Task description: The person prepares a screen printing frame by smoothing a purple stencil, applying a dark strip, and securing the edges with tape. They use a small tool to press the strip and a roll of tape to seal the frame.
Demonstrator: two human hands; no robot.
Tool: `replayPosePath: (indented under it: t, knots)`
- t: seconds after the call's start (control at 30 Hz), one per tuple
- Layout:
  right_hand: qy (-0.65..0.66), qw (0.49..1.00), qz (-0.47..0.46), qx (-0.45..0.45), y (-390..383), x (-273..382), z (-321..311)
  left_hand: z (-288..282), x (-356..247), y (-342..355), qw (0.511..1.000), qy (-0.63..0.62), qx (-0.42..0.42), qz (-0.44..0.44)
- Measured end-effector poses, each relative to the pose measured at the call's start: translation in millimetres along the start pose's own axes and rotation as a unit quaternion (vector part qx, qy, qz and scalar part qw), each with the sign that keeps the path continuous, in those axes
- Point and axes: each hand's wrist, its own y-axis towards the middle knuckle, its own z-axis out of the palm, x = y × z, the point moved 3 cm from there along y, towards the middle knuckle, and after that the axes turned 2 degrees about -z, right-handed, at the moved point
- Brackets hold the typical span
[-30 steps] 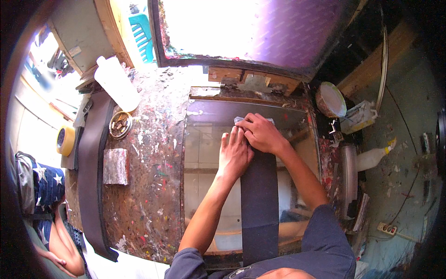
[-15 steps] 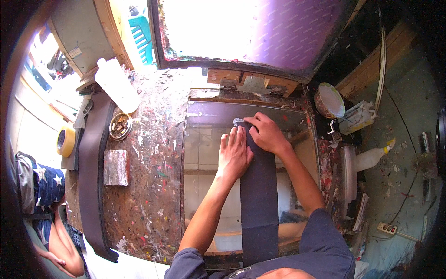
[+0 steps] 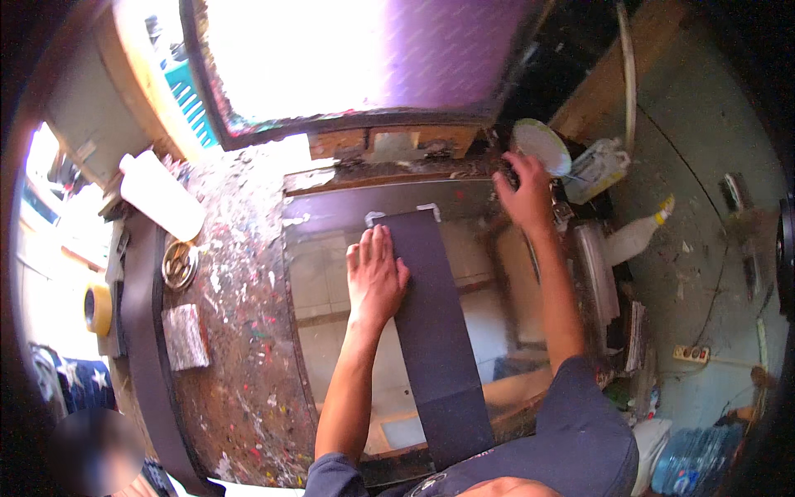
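Observation:
A long dark flat strip [image 3: 439, 331] runs from near my body toward the far side of a glass-topped panel [image 3: 344, 344]. My left hand [image 3: 375, 277] lies flat with its fingers stretched on the strip's left edge, close to the far end. White corner marks [image 3: 428, 208] show at the strip's two far corners. My right hand [image 3: 528, 197] is off the strip, at the panel's far right, near a pale bowl [image 3: 540, 142]. Its thumb and fingers are apart, and I see nothing held in them.
A framed purple screen [image 3: 447, 58] stands tilted up beyond the panel. On the left are a white bottle [image 3: 163, 196], a round tin [image 3: 180, 265], a block [image 3: 186, 337], stacked dark strips [image 3: 142, 306] and yellow tape [image 3: 98, 308]. A jug [image 3: 598, 170] stands right of the bowl.
My right hand has left the strip's far end and moved right toward the bowl. My left hand stays on the strip. The whole view has shifted and tilted.

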Motion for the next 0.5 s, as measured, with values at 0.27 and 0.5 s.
replayPosePath:
  t: [0.27,0.5]
  knots:
    - [-0.208,0.948,0.062,0.234,50.1,-146.3,-10.3,2.4,-7.1,3.4,0.999,0.020,0.021,0.012]
    - [-0.200,0.931,0.103,0.288,52.0,-158.8,26.1,-2.6,0.7,2.0,0.998,0.043,0.033,0.011]
